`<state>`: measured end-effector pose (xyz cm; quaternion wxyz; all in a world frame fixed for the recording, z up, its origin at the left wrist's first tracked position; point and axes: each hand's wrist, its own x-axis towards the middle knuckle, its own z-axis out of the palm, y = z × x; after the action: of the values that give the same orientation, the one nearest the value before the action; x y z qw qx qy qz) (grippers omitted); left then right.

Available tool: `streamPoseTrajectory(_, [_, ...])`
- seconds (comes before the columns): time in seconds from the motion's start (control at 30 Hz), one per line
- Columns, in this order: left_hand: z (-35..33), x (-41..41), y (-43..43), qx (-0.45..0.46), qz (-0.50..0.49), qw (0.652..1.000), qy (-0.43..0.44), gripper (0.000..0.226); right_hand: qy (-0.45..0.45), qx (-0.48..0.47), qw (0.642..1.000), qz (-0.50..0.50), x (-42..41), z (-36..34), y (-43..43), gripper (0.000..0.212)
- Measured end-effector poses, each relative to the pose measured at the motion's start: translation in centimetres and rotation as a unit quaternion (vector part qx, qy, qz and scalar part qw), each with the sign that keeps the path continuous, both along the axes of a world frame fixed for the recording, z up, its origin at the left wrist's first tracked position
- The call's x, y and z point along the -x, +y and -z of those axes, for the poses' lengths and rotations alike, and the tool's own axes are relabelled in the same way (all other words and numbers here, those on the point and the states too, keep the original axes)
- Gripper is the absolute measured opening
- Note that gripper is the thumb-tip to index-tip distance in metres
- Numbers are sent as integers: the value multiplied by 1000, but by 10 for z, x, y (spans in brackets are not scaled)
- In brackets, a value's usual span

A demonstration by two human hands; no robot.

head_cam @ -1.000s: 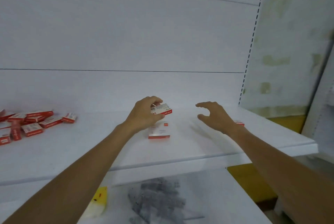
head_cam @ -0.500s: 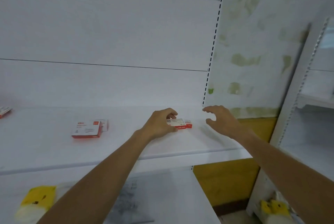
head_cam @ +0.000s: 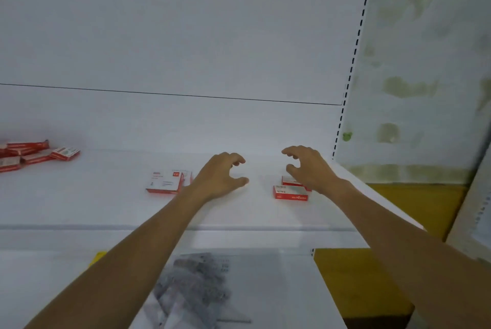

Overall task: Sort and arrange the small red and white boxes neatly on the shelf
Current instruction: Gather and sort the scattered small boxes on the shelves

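on your shelf [head_cam: 106,209] a heap of boxes [head_cam: 29,154] lies far left. a lone box [head_cam: 164,183] sits just left of your left hand [head_cam: 220,177]. further right, a front box [head_cam: 290,192] lies just before a rear box [head_cam: 291,182], partly hidden by your right hand [head_cam: 309,169].

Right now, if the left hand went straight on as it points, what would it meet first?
Likely the white back panel; the left hand points over bare shelf, nothing nearer in line. Depth unclear.
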<state>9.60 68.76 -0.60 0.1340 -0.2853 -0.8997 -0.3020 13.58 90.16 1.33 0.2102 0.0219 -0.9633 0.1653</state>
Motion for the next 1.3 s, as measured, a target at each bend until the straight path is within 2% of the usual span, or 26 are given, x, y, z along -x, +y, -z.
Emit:
streamPoseTrajectory(0.13, [-9, -7, -89, -14, -72, 997, 12, 40, 17, -5, 998, -62, 34, -16, -75, 40])
streamPoseTrajectory(0.37, [-14, -36, -288, -3, -234, 972, 23, 39, 27, 21, 984, -173, 71, -34, -269, 43])
streamPoseTrajectory(0.7, [-22, -53, -517, 26, -315, 948, 34, 36, 6, 57, 969, -240, 86, -27, -508, 47])
streamPoseTrajectory(0.9, [0, -25, -573, 17, -294, 956, -3, 36, -27, 45, 974, -221, 104, -9, -566, 42])
streamPoseTrajectory(1.1, [15, 31, -575, -11, -282, 959, 16, 35, -59, 4, 983, -176, 144, -10, -576, 37])
streamPoseTrajectory(1.3, [18, 83, -573, 83, -280, 954, 60, 53, -108, -37, 981, -154, 190, -9, -595, 40])
